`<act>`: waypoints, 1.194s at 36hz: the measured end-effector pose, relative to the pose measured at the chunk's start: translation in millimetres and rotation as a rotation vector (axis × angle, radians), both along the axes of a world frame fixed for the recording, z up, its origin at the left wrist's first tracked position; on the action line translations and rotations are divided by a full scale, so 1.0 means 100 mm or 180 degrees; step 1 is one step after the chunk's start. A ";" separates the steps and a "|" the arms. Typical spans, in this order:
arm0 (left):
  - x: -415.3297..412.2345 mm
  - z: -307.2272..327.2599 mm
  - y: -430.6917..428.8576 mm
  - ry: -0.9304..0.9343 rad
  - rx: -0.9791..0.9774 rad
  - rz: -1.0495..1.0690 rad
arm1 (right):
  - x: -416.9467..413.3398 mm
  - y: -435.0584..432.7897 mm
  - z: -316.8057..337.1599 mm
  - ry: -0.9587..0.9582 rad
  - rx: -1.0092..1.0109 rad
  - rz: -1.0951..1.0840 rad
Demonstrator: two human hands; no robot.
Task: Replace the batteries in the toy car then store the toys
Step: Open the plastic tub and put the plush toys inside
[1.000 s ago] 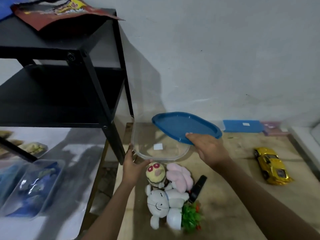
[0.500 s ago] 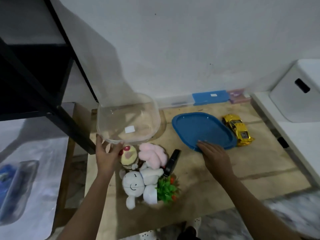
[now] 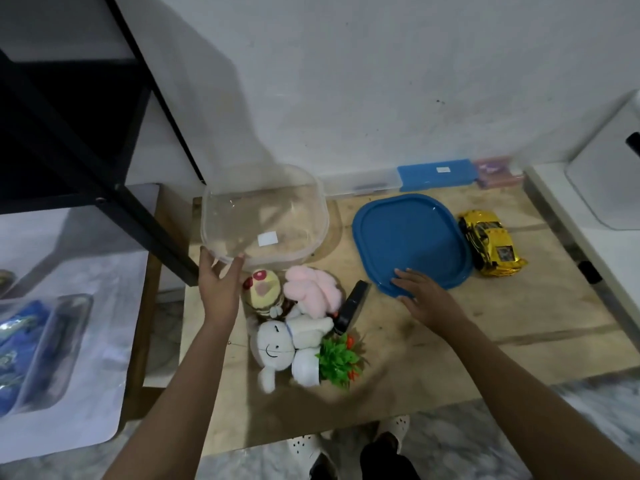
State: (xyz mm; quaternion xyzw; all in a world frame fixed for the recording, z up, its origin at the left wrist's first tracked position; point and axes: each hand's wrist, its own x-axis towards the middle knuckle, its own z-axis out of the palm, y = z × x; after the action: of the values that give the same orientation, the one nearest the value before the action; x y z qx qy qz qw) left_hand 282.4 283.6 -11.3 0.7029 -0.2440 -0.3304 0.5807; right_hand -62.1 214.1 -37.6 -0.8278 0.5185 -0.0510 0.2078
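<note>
A yellow toy car [image 3: 491, 244] sits on the wooden table [image 3: 485, 327] at the right, beside a blue lid [image 3: 412, 233] that lies flat. My right hand [image 3: 424, 297] rests its spread fingers on the lid's near edge. A clear container [image 3: 313, 195] stands at the back left, tilted a little; my left hand [image 3: 220, 284] grips its near left corner. In front lie a yellow-faced plush [image 3: 261, 292], a pink plush [image 3: 311, 292], a white plush [image 3: 277, 344], a black remote [image 3: 351, 306] and a small fake plant [image 3: 337, 362].
A black metal shelf [image 3: 104, 202] stands close on the left, one leg next to the container. A blue box [image 3: 436, 173] lies along the wall. At the right is a white unit [image 3: 606, 195]; at the far left, a clear bin [image 3: 38, 351] holds blue items.
My right hand carried the blue lid off the container and set it flat next to the yellow car. My view dropped toward the table. The left hand stayed on the container.
</note>
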 end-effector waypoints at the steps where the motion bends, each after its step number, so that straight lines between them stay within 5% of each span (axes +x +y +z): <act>1: 0.02 -0.02 0.01 0.0018 0.0061 -0.0015 | 0.00 0.00 -0.01 -0.0067 0.0047 -0.0073; 10: -0.15 0.16 0.32 -0.0304 0.0218 -0.0204 | 0.44 -0.14 0.40 -0.0785 0.0348 -0.0189; 13: -0.19 0.19 0.50 -0.0533 0.0140 -0.0536 | 0.79 -0.15 0.67 -0.1070 0.1042 0.0105; 17: -0.23 0.19 0.77 -0.0497 0.0236 -0.1176 | 1.27 -0.10 0.81 -0.0372 0.1492 0.0998; 21: -0.21 0.11 0.94 -0.1086 0.0603 -0.2010 | 1.55 -0.02 0.74 0.0731 0.1570 0.1568; 29: -0.29 0.13 0.76 -0.1405 0.1252 -0.2540 | 1.68 -0.01 0.73 0.1252 0.1637 0.1781; 35: -0.19 0.07 0.62 -0.0890 0.0883 -0.2256 | 1.74 0.08 0.76 0.1488 0.1504 0.1843; 43: -0.18 -0.09 0.39 -0.0949 0.0768 -0.1725 | 1.81 0.29 0.51 0.1570 0.1089 0.1695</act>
State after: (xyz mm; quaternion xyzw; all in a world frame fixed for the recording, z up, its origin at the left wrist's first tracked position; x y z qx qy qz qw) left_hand 264.9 323.0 -20.6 0.7168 -0.4635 -0.3928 0.3421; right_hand 119.3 243.5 13.1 -0.8741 0.3213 0.2919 0.2179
